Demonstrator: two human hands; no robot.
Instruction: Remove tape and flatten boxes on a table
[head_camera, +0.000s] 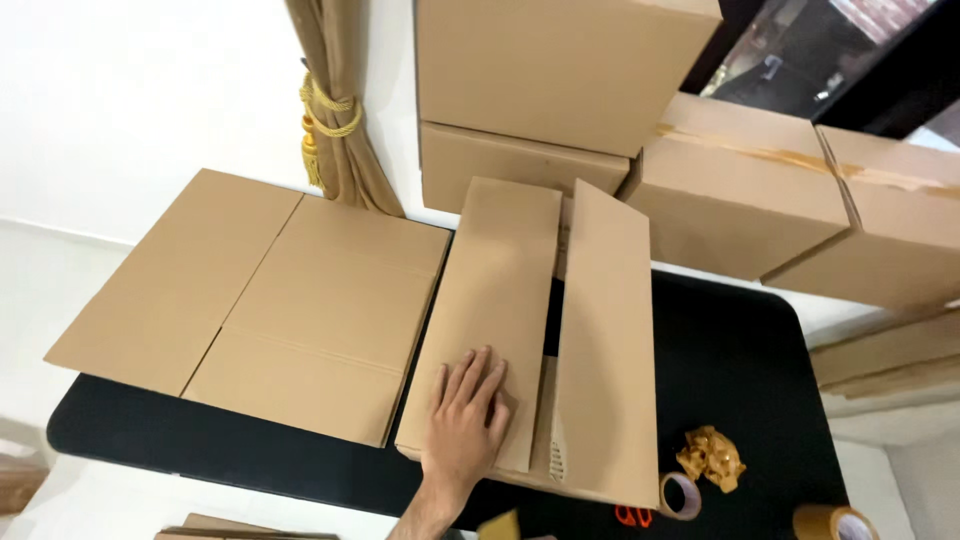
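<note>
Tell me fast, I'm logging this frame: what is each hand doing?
Left hand: open, flat on the cardboard box flap, gripping nothing.
Right hand: not in view.

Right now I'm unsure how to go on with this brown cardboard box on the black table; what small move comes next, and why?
Probably press the right-hand flap down level with the left flap, which the left hand already holds flat. A dark gap shows between them, and the brown tape roll lies near the box's corner.
</note>
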